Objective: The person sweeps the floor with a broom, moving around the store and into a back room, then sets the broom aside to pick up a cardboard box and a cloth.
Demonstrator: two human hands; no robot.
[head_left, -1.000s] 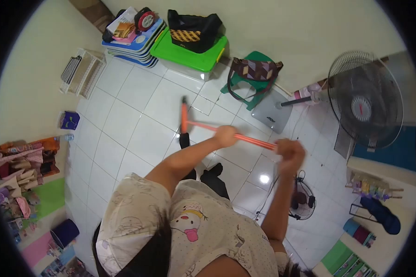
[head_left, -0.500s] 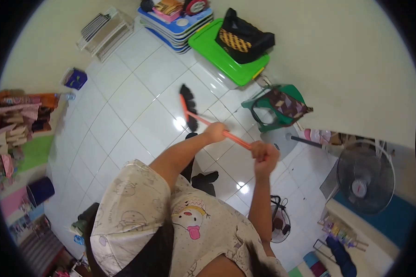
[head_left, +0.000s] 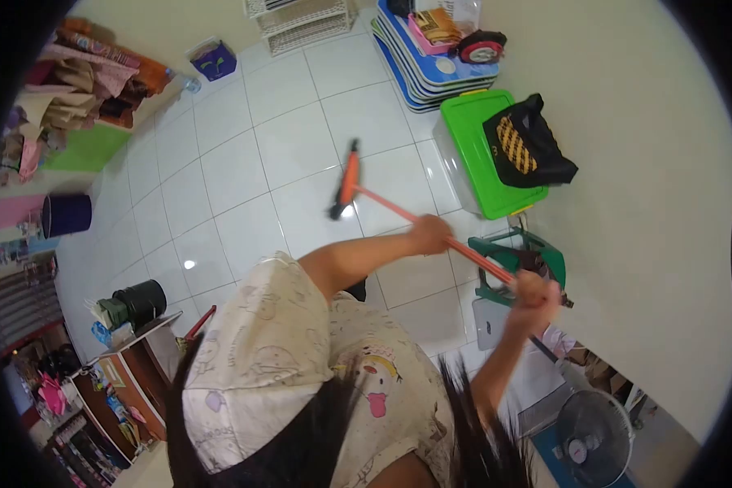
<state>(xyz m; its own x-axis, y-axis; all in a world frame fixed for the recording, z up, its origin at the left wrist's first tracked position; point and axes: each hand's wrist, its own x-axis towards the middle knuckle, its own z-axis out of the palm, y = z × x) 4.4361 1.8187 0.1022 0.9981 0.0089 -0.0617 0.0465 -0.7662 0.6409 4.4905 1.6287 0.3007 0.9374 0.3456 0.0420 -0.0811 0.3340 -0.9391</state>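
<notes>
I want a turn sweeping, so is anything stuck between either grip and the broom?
Nothing visible: the left grip and right grip both wrap directly around the orange broom.

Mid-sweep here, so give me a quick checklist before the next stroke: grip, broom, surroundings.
1. Left hand closed around the broom handle, nearer the head: ok.
2. Right hand closed around the handle's upper part: ok.
3. Broom head over white floor tiles, with no object beside it: ok.
4. Bristles pressed on the floor: cannot tell, the head is blurred.
5. Handle clear of the green stool: cannot tell; they overlap in this view.
6. Floor along the right-hand wall unobstructed: not ok; the green-lidded box and the stool stand there.
</notes>
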